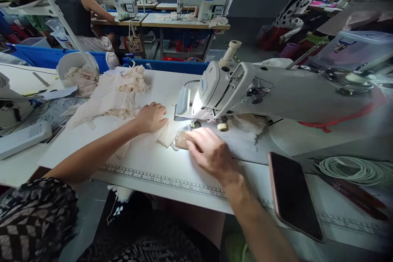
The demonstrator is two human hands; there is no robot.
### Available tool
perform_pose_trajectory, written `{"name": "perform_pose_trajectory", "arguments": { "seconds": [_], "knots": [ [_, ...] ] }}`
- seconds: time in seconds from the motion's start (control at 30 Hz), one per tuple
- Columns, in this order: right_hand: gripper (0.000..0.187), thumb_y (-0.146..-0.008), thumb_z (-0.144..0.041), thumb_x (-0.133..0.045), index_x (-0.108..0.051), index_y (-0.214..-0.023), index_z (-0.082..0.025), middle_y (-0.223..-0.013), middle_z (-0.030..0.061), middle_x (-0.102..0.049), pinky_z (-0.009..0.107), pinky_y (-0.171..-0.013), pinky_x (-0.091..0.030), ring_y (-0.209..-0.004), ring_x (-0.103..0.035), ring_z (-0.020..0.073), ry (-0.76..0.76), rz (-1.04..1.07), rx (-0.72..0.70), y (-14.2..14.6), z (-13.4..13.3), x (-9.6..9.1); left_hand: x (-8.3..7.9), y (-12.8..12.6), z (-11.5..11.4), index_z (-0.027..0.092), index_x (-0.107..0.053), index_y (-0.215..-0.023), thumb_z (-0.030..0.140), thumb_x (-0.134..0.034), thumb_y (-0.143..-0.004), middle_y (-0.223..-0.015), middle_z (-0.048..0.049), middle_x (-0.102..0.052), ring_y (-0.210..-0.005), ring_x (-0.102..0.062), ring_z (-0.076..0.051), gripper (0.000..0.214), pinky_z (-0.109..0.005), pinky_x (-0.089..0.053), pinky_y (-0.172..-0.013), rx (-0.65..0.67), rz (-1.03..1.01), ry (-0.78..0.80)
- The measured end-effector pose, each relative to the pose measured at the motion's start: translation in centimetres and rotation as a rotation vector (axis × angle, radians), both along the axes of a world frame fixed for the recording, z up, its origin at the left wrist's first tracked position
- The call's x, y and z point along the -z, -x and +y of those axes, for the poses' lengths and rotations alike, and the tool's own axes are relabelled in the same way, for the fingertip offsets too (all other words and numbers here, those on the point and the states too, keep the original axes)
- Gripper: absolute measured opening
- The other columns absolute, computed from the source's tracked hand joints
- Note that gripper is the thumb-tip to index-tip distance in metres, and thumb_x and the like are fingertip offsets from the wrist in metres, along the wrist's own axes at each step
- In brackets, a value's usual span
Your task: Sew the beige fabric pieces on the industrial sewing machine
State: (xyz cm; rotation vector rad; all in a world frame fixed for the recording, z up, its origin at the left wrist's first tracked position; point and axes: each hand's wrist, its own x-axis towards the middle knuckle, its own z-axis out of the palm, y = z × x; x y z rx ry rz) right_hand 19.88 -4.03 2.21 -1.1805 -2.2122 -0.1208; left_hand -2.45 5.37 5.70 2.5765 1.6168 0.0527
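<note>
Under the lit head of the white sewing machine point(211, 90), my right hand point(211, 151) has its thumb and fingers at a small, shiny tan piece with a curved edge point(181, 140), just in front of the presser foot point(194, 123). Whether that piece is fabric or plastic I cannot make out. Left of the needle, my left hand point(152, 118) lies flat, fingers stretched out, beside a cream fabric strip point(166, 135). Its fingertips are close to the strip's upper end. A pile of cream fabric pieces point(104, 104) spreads behind and left of it.
A printed ruler point(166, 181) runs along the table's front edge. A phone point(294, 194) lies at right, with coiled pale cord point(353, 170) beyond it. A white bin point(76, 63) with fabric stands at back left. Another person point(80, 8) sits at a machine behind.
</note>
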Motion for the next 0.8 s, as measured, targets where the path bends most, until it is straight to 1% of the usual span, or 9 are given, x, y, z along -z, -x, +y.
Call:
{"name": "perform_pose_trajectory", "arguments": {
  "seconds": [0.1, 0.23, 0.33, 0.4, 0.47, 0.53, 0.63, 0.73, 0.8],
  "knots": [
    [0.051, -0.098, -0.041, -0.06, -0.063, -0.139, -0.011, -0.145, 0.0191, -0.064, 0.052, -0.11, -0.05, -0.134, -0.058, 0.033, 0.065, -0.152, -0.184, 3.1, -1.9, -0.5, 0.4, 2.0, -0.7, 0.017, -0.064, -0.105, 0.036, -0.053, -0.097, -0.088, -0.0069, -0.071, -0.09, -0.067, -0.028, 0.023, -0.035, -0.05, -0.081, 0.002, -0.041, 0.108],
    [0.099, -0.081, -0.072, -0.072, -0.05, -0.15, -0.004, -0.15, 0.0245, -0.057, 0.067, -0.119, -0.038, -0.142, -0.048, 0.0413, 0.164, -0.215, -0.297, 6.7, -5.2, 1.3, 1.2, 5.4, -2.8, 0.019, -0.062, -0.09, 0.042, -0.051, -0.095, -0.072, -0.0008, -0.064, -0.068, -0.06, -0.019, 0.026, -0.027, -0.04, -0.067, 0.047, -0.221, 0.204],
    [0.061, -0.089, -0.04, -0.073, -0.059, -0.14, -0.009, -0.121, 0.0168, -0.071, 0.057, -0.112, -0.047, -0.116, -0.062, 0.0325, 0.056, -0.153, -0.222, 8.1, -7.6, 3.0, 1.0, 9.4, -4.9, 0.019, -0.06, -0.084, 0.048, -0.053, -0.093, -0.064, 0.0022, -0.056, -0.059, -0.051, -0.014, 0.031, -0.024, -0.036, -0.059, 0.083, -0.41, 0.361],
    [0.03, -0.092, -0.014, -0.06, -0.068, -0.12, -0.014, -0.093, 0.0074, -0.072, 0.044, -0.096, -0.054, -0.09, -0.063, 0.0237, -0.041, -0.023, -0.209, 8.3, -9.2, 3.6, 0.5, 12.9, -6.8, 0.019, -0.058, -0.081, 0.054, -0.056, -0.094, -0.055, 0.0051, -0.048, -0.05, -0.041, -0.011, 0.037, -0.022, -0.032, -0.052, 0.044, -0.529, 0.608],
    [0.028, -0.091, -0.004, -0.049, -0.068, -0.104, -0.019, -0.081, 0.0033, -0.068, 0.036, -0.081, -0.053, -0.079, -0.059, 0.0196, -0.015, 0.177, -0.256, 8.1, -11.0, 3.7, -0.3, 16.5, -9.2, 0.019, -0.057, -0.078, 0.054, -0.059, -0.094, -0.049, 0.0078, -0.041, -0.044, -0.032, -0.007, 0.039, -0.019, -0.027, -0.047, -0.01, -0.606, 0.86],
    [0.025, -0.092, -0.006, -0.047, -0.065, -0.099, -0.022, -0.081, 0.0024, -0.068, 0.034, -0.078, -0.053, -0.078, -0.06, 0.0183, 0.174, 0.412, -0.325, 7.6, -12.8, 3.7, -0.9, 19.7, -11.8, 0.018, -0.058, -0.077, 0.047, -0.059, -0.096, -0.048, 0.0097, -0.042, -0.044, -0.032, -0.005, 0.034, -0.015, -0.027, -0.05, -0.016, -0.649, 0.994],
    [0.008, -0.095, -0.026, -0.056, -0.064, -0.093, -0.024, -0.081, 0.0013, -0.068, 0.033, -0.072, -0.055, -0.073, -0.063, 0.0174, 0.642, 0.74, -0.409, 6.6, -15.3, 4.8, -0.9, 22.8, -15.2, 0.017, -0.063, -0.079, 0.038, -0.057, -0.098, -0.052, 0.0107, -0.05, -0.047, -0.037, -0.003, 0.029, -0.014, -0.033, -0.057, -0.005, -0.652, 1.072],
    [0.027, -0.094, -0.049, -0.06, -0.067, -0.088, -0.024, -0.081, 0.0042, -0.07, 0.031, -0.059, -0.053, -0.07, -0.066, 0.0197, 1.016, 0.946, -0.29, 5.9, -17.0, 8.2, 1.7, 23.8, -16.9, 0.016, -0.069, -0.082, 0.039, -0.057, -0.098, -0.064, 0.0052, -0.064, -0.057, -0.053, -0.008, 0.03, -0.016, -0.042, -0.063, -0.114, -0.579, 1.103],
    [0.037, -0.097, -0.056, -0.056, -0.069, -0.086, -0.023, -0.077, 0.006, -0.07, 0.032, -0.056, -0.054, -0.068, -0.066, 0.0214, 1.047, 1.003, -0.115, 5.8, -17.3, 11.3, 4.7, 23.5, -17.1, 0.016, -0.069, -0.08, 0.043, -0.06, -0.094, -0.071, -0.0001, -0.07, -0.065, -0.06, -0.013, 0.031, -0.02, -0.047, -0.066, -0.172, -0.542, 1.126]
  ]
}}
